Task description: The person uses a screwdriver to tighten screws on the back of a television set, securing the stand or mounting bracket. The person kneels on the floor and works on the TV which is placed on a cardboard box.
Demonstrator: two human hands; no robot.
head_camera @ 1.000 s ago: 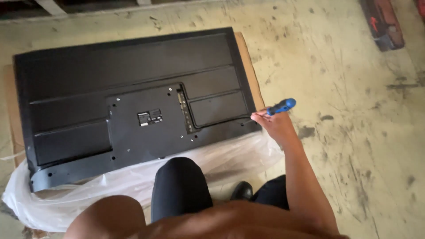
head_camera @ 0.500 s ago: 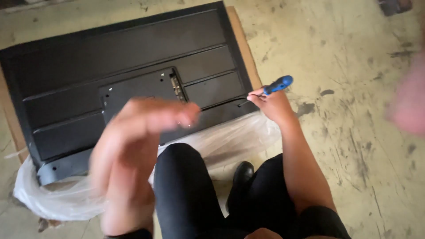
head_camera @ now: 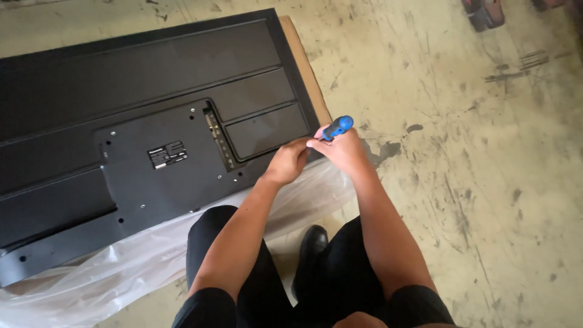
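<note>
Our right hand [head_camera: 341, 149] is closed round the blue-handled screwdriver [head_camera: 336, 128] at the black panel's [head_camera: 152, 115] right near corner; our left hand [head_camera: 290, 161] pinches near its tip. A slip could gouge the panel or jab our fingers.

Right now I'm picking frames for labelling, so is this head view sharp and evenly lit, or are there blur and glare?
Head view: sharp, no motion blur; the right hand and blue-handled screwdriver read crisply. Soft even daylight, with a faint sheen on the flat black television back panel. The crumpled clear plastic sheet looks bright and slightly washed out. The left hand casts little shadow.
</note>
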